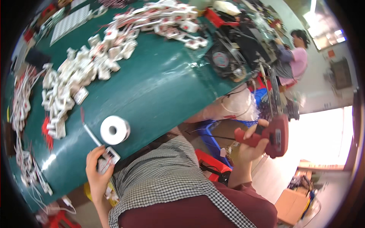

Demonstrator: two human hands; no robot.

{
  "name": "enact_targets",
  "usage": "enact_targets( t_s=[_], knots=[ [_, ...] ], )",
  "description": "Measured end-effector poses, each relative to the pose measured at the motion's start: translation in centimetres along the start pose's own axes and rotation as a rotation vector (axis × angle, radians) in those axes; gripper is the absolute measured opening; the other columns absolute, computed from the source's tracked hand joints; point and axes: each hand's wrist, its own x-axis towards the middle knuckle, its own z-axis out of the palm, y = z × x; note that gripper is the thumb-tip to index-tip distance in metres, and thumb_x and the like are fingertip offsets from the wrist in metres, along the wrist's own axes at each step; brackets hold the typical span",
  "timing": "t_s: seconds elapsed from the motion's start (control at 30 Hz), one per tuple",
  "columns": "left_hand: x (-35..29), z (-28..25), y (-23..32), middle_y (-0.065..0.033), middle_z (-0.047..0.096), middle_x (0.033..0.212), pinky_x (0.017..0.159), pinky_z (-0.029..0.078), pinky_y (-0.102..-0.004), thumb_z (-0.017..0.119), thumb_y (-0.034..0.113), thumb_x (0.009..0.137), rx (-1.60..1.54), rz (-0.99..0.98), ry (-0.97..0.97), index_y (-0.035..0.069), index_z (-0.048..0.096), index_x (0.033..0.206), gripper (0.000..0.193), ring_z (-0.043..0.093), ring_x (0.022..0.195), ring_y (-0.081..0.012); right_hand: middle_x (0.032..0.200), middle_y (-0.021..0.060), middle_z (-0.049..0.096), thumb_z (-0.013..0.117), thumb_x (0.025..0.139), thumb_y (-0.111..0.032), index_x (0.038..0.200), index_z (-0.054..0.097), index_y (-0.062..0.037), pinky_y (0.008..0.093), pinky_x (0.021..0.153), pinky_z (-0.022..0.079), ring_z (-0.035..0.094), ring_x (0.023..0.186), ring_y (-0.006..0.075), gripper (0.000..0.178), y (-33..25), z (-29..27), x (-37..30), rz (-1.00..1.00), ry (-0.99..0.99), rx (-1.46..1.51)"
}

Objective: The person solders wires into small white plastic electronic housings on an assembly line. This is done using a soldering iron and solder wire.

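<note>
My left hand (98,167) is at the near edge of the green table, its thumb and fingers closed on a small white plastic case (113,155) with a dark opening and thin wires. A white cable (91,133) with a red wire end runs from beside it across the tabletop. Just beyond the fingers stands a white roll (115,130) with a hole in its middle. Out to the right, off the table, my right hand (251,146) is wrapped round the handle of a red pistol-grip tool (278,136). A dark cord seems to lead from its handle; its exact kind is unclear.
Piled white cases with cables (81,70) cover the far left of the green table (159,83). A black bagged bundle (222,60) lies at the far right corner. Blue crates (209,138) and a red stool (213,167) stand below. Another person (296,60) sits at the right.
</note>
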Motion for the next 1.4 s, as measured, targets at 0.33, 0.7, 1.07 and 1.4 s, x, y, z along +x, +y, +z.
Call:
enact_targets(
  t_s=[0.33, 0.7, 1.07, 1.4],
  knots=[
    [3.5, -3.1, -2.2, -0.0101, 0.056, 0.121, 0.097, 0.038, -0.0442, 0.058, -0.002, 0.07, 0.535, 0.318, -0.119, 0.008, 0.066, 0.098, 0.03, 0.047, 0.114, -0.0351, 0.091, 0.0018, 0.058, 0.056, 0.089, -0.014, 0.113, 0.056, -0.0039, 0.025, 0.06, 0.046, 0.052, 0.072, 0.009, 0.026, 6.1, -0.1, 6.0, 0.091, 0.303, -0.471],
    [2.7, -6.2, -1.3, -0.0003, 0.059, 0.088, 0.102, 0.037, -0.0477, 0.066, 0.002, 0.067, 0.55, 0.424, 0.026, 0.01, 0.059, 0.081, 0.018, 0.059, 0.094, -0.0195, 0.111, 0.0194, 0.055, 0.053, 0.092, -0.022, 0.124, 0.042, 0.0064, 0.0244, 0.059, 0.04, 0.046, 0.066, 0.014, 0.044, 1.8, 2.8, 6.6, -0.008, 0.13, 0.052],
    [-16.8, -10.0, -6.7, -0.0053, 0.063, 0.078, 0.063, 0.046, -0.0267, 0.064, -0.009, 0.071, -0.362, -0.53, 0.463, -0.002, 0.062, 0.08, 0.012, 0.058, 0.07, -0.012, 0.121, 0.0063, 0.038, 0.067, 0.073, -0.001, 0.133, 0.028, 0.0014, 0.0188, 0.051, 0.038, 0.042, 0.073, 0.0109, 0.071, -0.7, 12.1, 5.2, 0.43, -0.579, 1.144],
    [-24.8, -2.3, -18.4, -0.0138, 0.067, 0.079, 0.067, 0.049, -0.0352, 0.068, 0.004, 0.073, 0.513, -0.924, 0.498, 0.0, 0.065, 0.089, 0.017, 0.065, 0.073, -0.0238, 0.106, 0.0063, 0.054, 0.069, 0.076, 0.004, 0.148, 0.016, -0.0146, 0.0251, 0.075, 0.047, 0.056, 0.086, 0.0127, 0.092, 3.8, 24.8, 6.3, -0.062, -0.681, -0.059]
  ],
)
